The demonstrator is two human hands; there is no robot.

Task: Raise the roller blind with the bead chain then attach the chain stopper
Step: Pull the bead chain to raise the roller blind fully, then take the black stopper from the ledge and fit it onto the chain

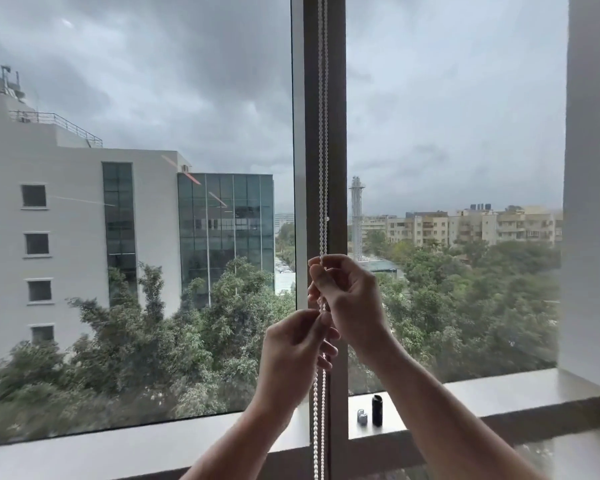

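A white bead chain [323, 133] hangs as a double strand down the dark window mullion [336, 168], from the top edge of the view to below the sill. My right hand [347, 296] is closed around the chain at mid height. My left hand [295, 351] pinches the chain just below it, thumb and forefinger together on the strands. The chain continues downward past my left wrist. A single white bead or small stopper piece [327, 219] sits on the mullion beside the chain. The roller blind itself is out of view above.
A small grey clip-like piece [362, 417] and a black upright cylinder [377, 410] stand on the pale windowsill [499, 393] right of the mullion. A white wall [593, 202] borders the window at right. Buildings and trees lie beyond the glass.
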